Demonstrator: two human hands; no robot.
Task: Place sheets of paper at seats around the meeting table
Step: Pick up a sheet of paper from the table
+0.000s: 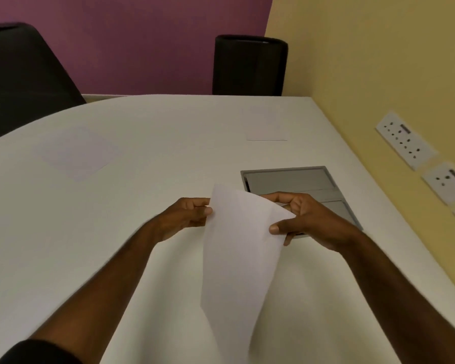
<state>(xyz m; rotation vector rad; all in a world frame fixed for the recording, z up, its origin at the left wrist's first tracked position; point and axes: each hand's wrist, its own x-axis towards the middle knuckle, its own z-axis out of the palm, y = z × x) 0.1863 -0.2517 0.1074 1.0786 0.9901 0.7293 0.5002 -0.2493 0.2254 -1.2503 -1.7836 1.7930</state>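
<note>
Both my hands hold white paper (239,258) above the white meeting table (155,132). My left hand (187,216) pinches its left edge near the top. On the right edge, my right hand (307,219) grips it with the thumb on top. The paper hangs curved and tilted toward me; whether it is a single sheet or more, I cannot tell. One white sheet (80,153) lies flat on the table at the far left, in front of a black chair (24,74). Another sheet (265,126) lies at the far edge before a second black chair (250,65).
A grey cable hatch (294,179) is set into the tabletop just behind my right hand. The yellow wall (378,61) runs along the table's right edge and carries white socket plates (405,140). A purple wall (129,35) stands behind the chairs.
</note>
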